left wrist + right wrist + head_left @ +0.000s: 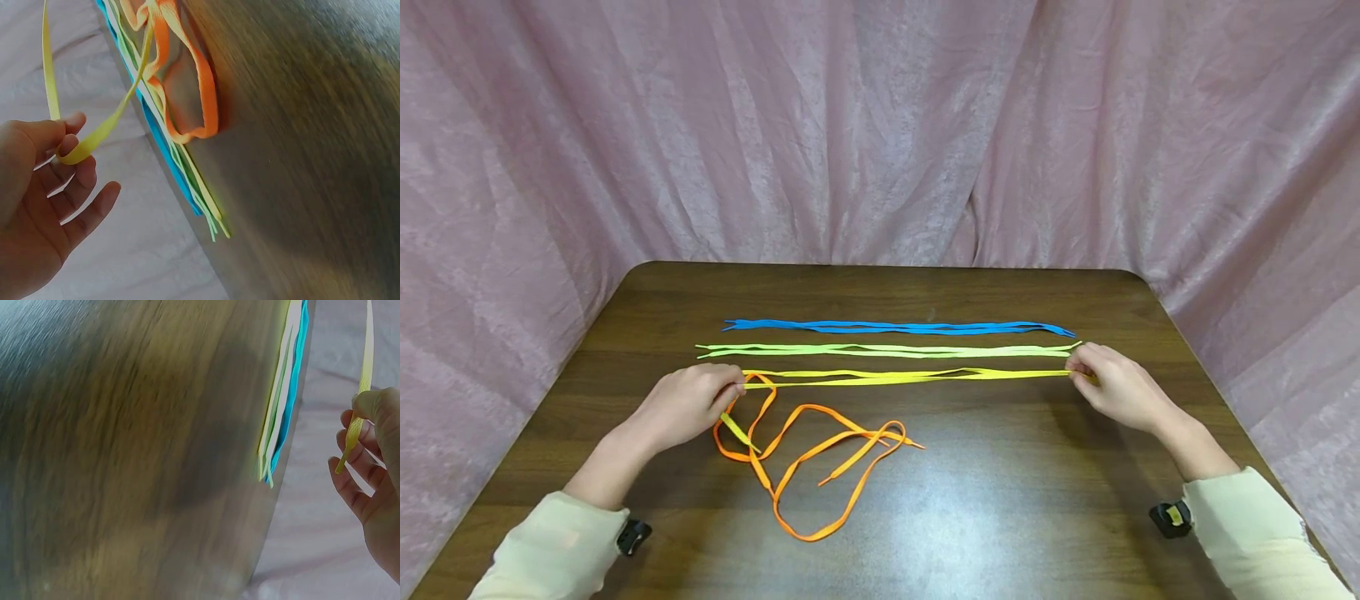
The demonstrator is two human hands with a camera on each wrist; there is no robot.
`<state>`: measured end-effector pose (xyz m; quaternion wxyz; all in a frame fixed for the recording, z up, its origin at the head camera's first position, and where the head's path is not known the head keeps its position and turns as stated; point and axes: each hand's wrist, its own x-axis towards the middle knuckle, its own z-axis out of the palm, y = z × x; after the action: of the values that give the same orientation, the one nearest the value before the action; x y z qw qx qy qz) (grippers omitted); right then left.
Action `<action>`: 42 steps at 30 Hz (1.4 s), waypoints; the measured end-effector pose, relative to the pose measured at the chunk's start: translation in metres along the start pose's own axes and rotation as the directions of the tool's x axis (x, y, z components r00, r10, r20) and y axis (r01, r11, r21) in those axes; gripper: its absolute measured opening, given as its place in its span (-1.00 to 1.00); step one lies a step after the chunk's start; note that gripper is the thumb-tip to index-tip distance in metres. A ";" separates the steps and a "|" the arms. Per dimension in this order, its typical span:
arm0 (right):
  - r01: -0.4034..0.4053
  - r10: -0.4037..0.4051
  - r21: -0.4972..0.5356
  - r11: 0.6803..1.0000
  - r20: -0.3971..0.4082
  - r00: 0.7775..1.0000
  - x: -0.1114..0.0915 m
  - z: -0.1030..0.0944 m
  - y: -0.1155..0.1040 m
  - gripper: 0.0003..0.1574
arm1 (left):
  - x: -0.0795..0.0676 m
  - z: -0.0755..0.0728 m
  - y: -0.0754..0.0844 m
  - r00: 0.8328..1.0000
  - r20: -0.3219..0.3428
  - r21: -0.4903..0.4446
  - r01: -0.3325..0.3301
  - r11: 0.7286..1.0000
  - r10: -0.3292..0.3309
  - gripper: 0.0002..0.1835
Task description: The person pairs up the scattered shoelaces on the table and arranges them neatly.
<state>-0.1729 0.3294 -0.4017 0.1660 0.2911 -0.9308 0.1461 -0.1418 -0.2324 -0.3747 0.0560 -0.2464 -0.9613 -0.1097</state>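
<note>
A yellow shoelace (pixel 925 377) runs nearly straight from side to side between the two hands. My left hand (pixel 688 404) pinches it at the left; in the left wrist view the lace (pixel 103 130) bends around the fingers. In the head view a yellow end hangs below that hand, over an orange shoelace (pixel 811 452) lying in loose loops. At the right, my right hand (pixel 1116 387) pinches the other stretch of the yellow lace. Its tip (pixel 340 465) sticks out past the thumb in the right wrist view.
Beyond the yellow lace, a folded lime-green shoelace (pixel 887 351) lies straight across the brown wooden table (pixel 1037 500). A folded blue shoelace (pixel 895 327) lies parallel, farther back. Pink curtains (pixel 850 133) hang around the table's back and sides.
</note>
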 end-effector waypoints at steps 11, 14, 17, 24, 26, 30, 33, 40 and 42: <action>-0.053 0.052 -0.021 0.998 -0.055 0.997 -0.014 0.000 0.021 -0.76 | -0.006 -0.001 -0.024 0.999 -0.017 -0.005 0.051 0.999 -0.051 -0.90; -0.059 0.058 -0.012 0.998 -0.070 0.996 -0.016 0.002 0.024 -0.76 | -0.008 -0.001 -0.033 0.997 -0.017 -0.009 0.069 0.998 -0.069 -0.92; -0.071 0.071 0.004 0.997 -0.081 0.994 -0.018 0.003 0.028 -0.76 | -0.009 0.000 -0.043 0.996 -0.009 -0.022 0.089 0.996 -0.090 -0.91; -0.120 0.121 0.018 0.993 -0.068 0.990 -0.016 0.003 0.032 -0.79 | -0.010 0.001 -0.062 0.990 -0.011 -0.066 0.142 0.988 -0.143 -0.89; -0.130 0.132 0.030 0.991 -0.055 0.990 -0.014 0.004 0.032 -0.80 | -0.009 0.001 -0.066 0.987 0.011 -0.080 0.162 0.983 -0.162 -0.87; -0.139 0.141 0.039 0.989 -0.053 0.989 -0.010 0.010 0.032 -0.79 | -0.005 0.002 -0.073 0.978 0.056 -0.100 0.206 0.974 -0.201 -0.86; -0.151 0.153 0.036 0.988 -0.055 0.987 -0.005 0.015 0.033 -0.79 | -0.001 0.005 -0.078 0.974 0.054 -0.104 0.225 0.969 -0.220 -0.88; -0.210 0.211 0.039 0.977 -0.026 0.977 0.003 0.024 0.032 -0.85 | 0.006 0.013 -0.090 0.959 0.028 -0.088 0.282 0.955 -0.281 -0.96; -0.212 0.212 0.033 0.977 -0.021 0.977 0.005 0.027 0.032 -0.85 | 0.008 0.015 -0.092 0.956 0.028 -0.080 0.294 0.952 -0.293 -0.96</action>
<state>-0.2016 0.3427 -0.4297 0.1562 0.1909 -0.9522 0.1804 -0.1940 -0.3036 -0.4050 0.0213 -0.1038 -0.9822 -0.1550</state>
